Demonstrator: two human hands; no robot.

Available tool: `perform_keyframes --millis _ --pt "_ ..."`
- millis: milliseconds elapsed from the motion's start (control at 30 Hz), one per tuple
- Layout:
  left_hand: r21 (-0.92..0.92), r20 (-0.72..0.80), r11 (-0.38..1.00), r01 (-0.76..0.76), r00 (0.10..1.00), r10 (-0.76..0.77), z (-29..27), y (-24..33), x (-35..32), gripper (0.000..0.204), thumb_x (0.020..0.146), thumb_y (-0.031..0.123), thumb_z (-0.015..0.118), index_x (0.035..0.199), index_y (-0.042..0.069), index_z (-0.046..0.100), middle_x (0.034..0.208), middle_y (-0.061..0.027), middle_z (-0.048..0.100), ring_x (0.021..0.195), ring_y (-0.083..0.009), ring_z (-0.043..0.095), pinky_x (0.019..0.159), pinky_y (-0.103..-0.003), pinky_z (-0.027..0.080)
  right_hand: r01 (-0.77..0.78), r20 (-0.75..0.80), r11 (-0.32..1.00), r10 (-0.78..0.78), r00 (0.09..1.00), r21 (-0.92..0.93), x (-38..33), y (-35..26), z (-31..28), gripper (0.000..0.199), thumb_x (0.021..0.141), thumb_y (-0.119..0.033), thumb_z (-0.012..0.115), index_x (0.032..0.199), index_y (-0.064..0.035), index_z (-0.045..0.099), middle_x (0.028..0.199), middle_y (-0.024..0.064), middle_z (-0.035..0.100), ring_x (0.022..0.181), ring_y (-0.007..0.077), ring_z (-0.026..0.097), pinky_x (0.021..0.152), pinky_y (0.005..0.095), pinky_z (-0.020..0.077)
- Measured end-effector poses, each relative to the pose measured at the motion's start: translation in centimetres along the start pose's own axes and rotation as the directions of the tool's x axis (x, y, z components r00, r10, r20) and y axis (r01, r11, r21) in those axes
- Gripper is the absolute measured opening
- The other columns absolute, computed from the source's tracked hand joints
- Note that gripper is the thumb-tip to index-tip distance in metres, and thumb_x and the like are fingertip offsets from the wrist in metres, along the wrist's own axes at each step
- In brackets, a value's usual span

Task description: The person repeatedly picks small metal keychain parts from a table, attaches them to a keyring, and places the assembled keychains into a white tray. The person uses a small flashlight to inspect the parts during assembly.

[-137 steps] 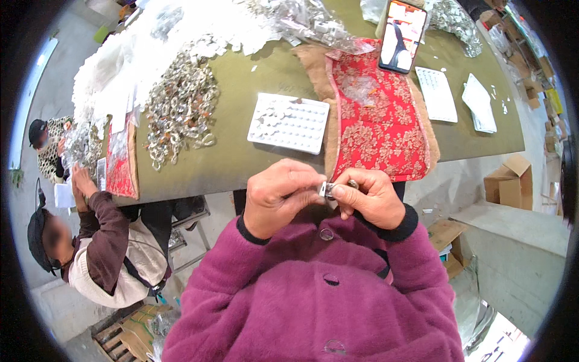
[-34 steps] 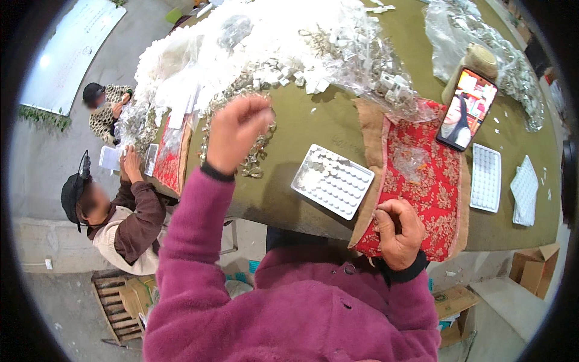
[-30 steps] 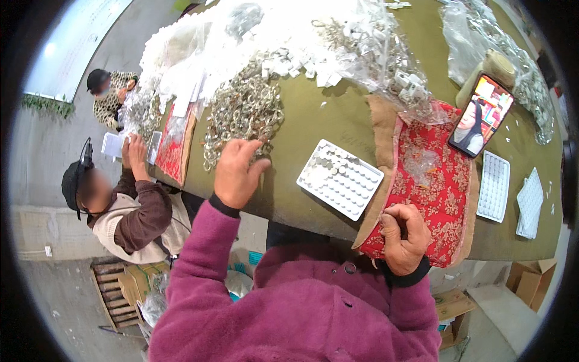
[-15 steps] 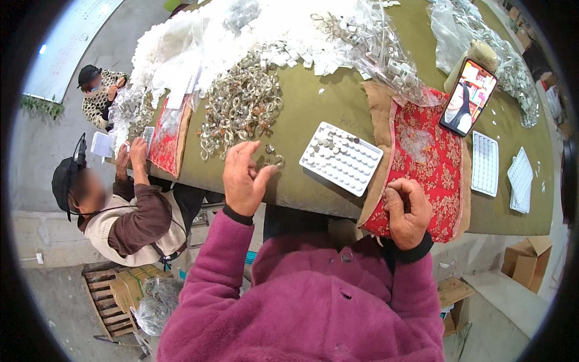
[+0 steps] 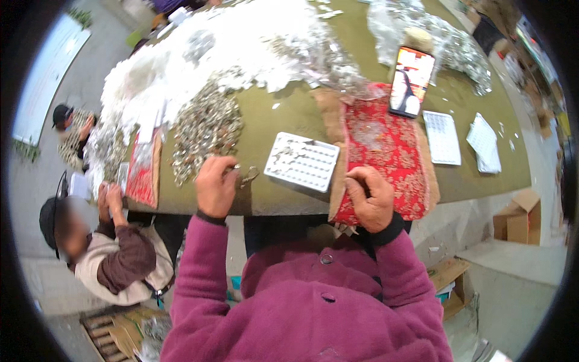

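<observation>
My left hand [image 5: 216, 186] is at the near edge of a heap of small metallic rings [image 5: 208, 123]. Its thumb and forefinger are pinched on what looks like a small ring [image 5: 237, 168], slightly blurred. A loose ring [image 5: 249, 175] lies on the table just right of these fingertips. Over the near part of a red patterned cloth pad [image 5: 386, 145], my right hand [image 5: 371, 198] has its fingers curled and thumb against forefinger; whatever they hold is too small to make out. Between my hands sits a white tray [image 5: 322, 175] of round wells, with small pale pieces at its upper left.
A lit phone [image 5: 412, 83] leans upright beyond the pad. White trays [image 5: 442, 139] lie to the right. White packets and clear bags [image 5: 253, 42] are heaped across the far table. A co-worker [image 5: 120, 259] sits at left, another person [image 5: 75, 133] farther off.
My left hand has closed from an open reach into a pinch near the rings. My right hand keeps its curled grip over the pad. The whole view has shifted and turned.
</observation>
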State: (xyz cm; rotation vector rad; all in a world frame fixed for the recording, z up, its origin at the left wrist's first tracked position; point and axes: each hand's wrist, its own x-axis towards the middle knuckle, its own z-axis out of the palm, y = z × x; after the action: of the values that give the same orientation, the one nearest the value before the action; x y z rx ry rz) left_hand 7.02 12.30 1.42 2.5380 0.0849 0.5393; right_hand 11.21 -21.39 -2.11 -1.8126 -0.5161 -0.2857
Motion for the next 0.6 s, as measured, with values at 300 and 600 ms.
perform_keyframes --millis 300,600 --pt "-0.846 0.363 0.361 0.392 0.92 -0.146 1.1 10.7 -6.5 0.022 0.088 -0.01 0.08 0.102 -0.001 0.066 0.102 -0.0078 0.07 0.092 -0.0134 0.067 0.081 -0.028 0.057 0.435 0.146 0.885 -0.459 0.876 0.167 -0.8 -5.5 1.6 0.054 0.08 -0.01 0.085 0.129 -0.0032 0.063 0.121 0.0158 0.067 0.113 0.0368 0.066 0.096 0.0475 0.0558" --pt "-0.903 0.248 0.332 0.274 0.961 -0.12 4.2 12.1 -7.6 0.023 0.086 -0.015 0.079 0.09 0.0 0.062 0.114 -0.0139 0.065 0.086 -0.0145 0.066 0.075 -0.028 0.061 0.114 0.09 0.962 -0.14 0.986 0.248 -3.5 -4.7 1.1 0.02 0.09 0.002 0.076 0.109 -0.0003 0.07 0.097 0.0143 0.07 0.088 0.0322 0.071 0.076 0.0392 0.0586"
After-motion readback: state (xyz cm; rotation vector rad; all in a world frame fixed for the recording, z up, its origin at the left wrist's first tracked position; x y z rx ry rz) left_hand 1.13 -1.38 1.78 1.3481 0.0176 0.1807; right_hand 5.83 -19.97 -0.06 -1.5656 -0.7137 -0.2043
